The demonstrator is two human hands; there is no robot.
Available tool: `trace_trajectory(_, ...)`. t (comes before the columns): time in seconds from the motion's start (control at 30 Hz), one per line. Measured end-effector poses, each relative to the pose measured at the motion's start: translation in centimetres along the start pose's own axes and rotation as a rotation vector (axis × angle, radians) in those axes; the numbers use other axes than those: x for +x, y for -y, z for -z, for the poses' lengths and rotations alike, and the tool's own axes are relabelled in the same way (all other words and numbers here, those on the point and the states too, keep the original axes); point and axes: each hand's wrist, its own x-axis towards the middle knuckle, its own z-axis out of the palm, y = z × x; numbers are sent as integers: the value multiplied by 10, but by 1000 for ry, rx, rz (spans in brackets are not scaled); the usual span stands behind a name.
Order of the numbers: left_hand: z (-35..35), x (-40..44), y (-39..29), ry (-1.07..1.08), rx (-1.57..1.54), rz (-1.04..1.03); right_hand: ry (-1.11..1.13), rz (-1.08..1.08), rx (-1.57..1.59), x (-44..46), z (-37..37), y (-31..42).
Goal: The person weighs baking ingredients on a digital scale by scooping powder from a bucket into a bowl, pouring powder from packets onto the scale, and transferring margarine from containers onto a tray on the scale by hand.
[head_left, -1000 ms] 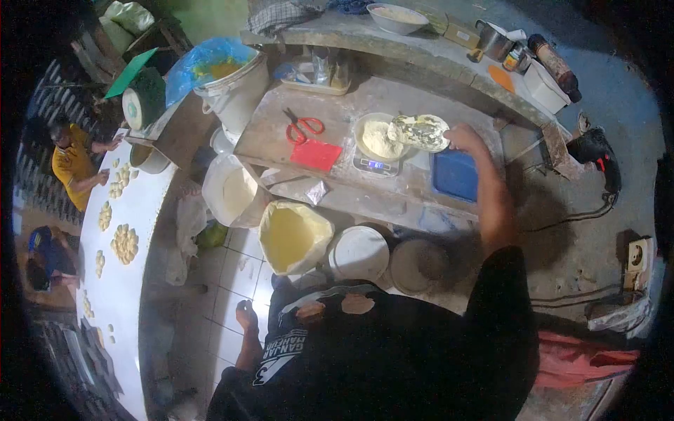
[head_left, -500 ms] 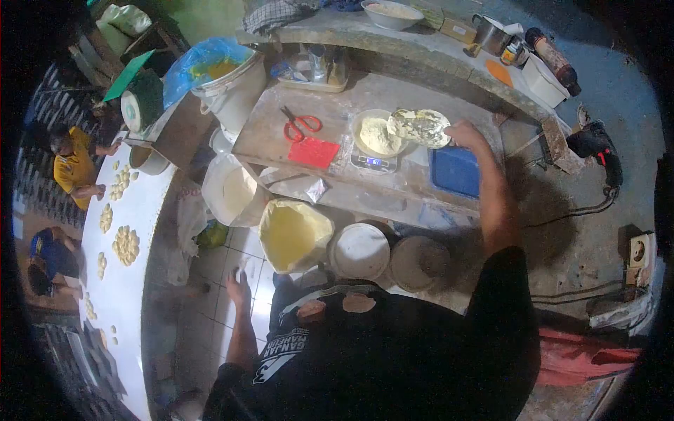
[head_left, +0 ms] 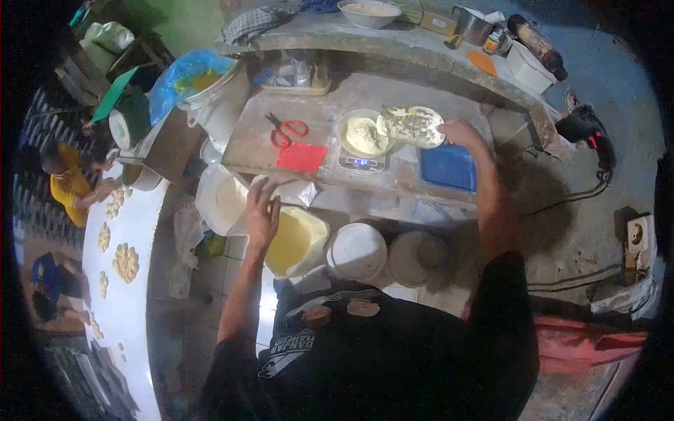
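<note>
My right hand grips the edge of a plate smeared with pale yellow residue, tilted beside a bowl of pale powder. That bowl rests on a digital scale with a lit display. My left hand, fingers apart and holding nothing, is over the rim of a bag-lined bucket of yellow contents. To the left of that hand is a tub of pale powder. Red-handled scissors and a red packet lie left of the scale. A blue lid lies to its right.
Two people work at a white table with dough pieces at far left. A white bucket stands behind the tub. Lidded buckets line the near edge. A power drill hangs at the right. A ledge runs behind.
My left hand has risen from beside my body to the bag-lined bucket, its fingers spread. My right hand still holds the plate by the bowl. The view has shifted slightly.
</note>
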Motion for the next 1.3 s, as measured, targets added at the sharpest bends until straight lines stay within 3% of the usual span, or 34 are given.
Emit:
trace_trajectory(0.33,-1,-125,52,91,68,167,72,-48,-49,16,-12,3)
trace_trajectory(0.4,6,-169,70,129,113,363,78,-47,-72,17,-14,4)
trace_trajectory(0.53,26,-265,103,140,214,478,77,-68,-43,14,-18,5)
trace_trajectory(0.67,47,-343,114,173,252,723,32,-48,9,7,-22,3)
trace_trajectory(0.87,62,-414,128,182,312,886,77,-33,42,-1,-23,-8)
trace_trajectory(0.93,64,-421,126,97,219,1058,34,-65,41,-24,-30,7)
trace_trajectory(1.0,67,-422,129,120,225,1061,-16,-106,37,-51,-52,20)
trace_trajectory(1.07,68,-420,139,145,202,1013,83,-128,251,-72,-86,24)
trace_trajectory(1.3,58,-395,211,179,64,773,502,-313,263,-124,-294,75)
